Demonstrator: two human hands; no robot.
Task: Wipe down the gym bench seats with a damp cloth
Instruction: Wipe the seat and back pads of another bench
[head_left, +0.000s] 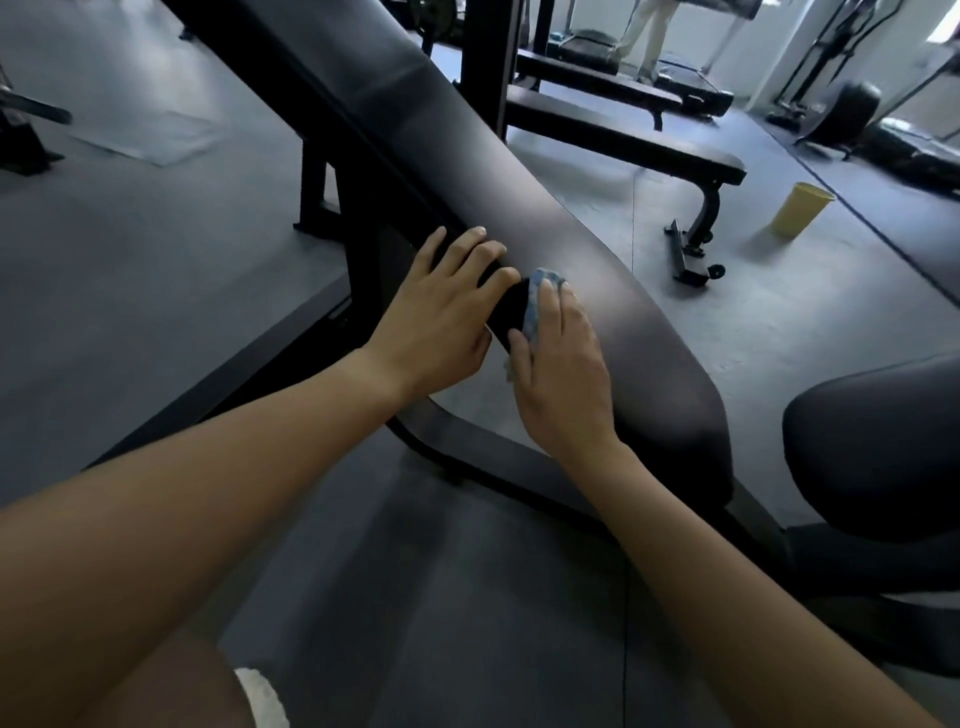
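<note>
Left hand (441, 322) in a curled grip on bench pad (571, 234) edge; right hand (561, 374) flat, straight-fingered, atop blue cloth (535, 304) on pad.

Top of the backrest pad (519, 218) is open uphill, room to slide. Under it on L the frame post (314, 192) blocks. R side: seat pad (878, 441) close by, yellow cup (800, 210) & flat bench (623, 143) farther out.
</note>
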